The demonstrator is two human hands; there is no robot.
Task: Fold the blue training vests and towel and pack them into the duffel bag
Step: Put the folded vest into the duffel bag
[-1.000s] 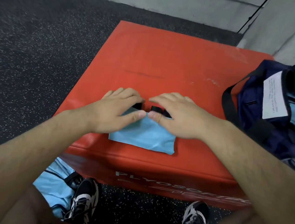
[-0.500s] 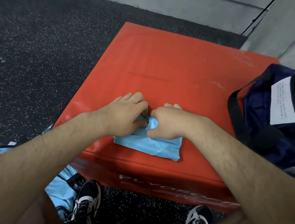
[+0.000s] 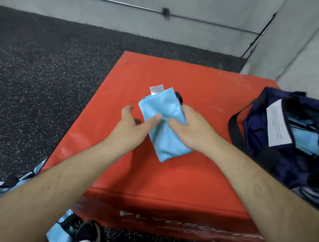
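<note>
A folded light-blue vest (image 3: 164, 121) with black trim and a white tag is lifted above the red plyo box (image 3: 169, 179). My right hand (image 3: 190, 129) grips the vest from its right side, fingers wrapped behind it. My left hand (image 3: 135, 126) is at its left edge, thumb pressing on the fabric and fingers spread loosely behind. The navy duffel bag (image 3: 278, 158) stands open on the box's right side, with light-blue fabric (image 3: 303, 139) inside and a white label on its flap.
More light-blue vests (image 3: 20, 184) lie on the speckled black floor by my left leg. My shoes (image 3: 87, 236) show at the bottom edge. A grey wall runs behind the box and beside the bag.
The vest lay flat near the box's front edge under both pressing hands. Now it is picked up, turned on end and held higher, further back over the box.
</note>
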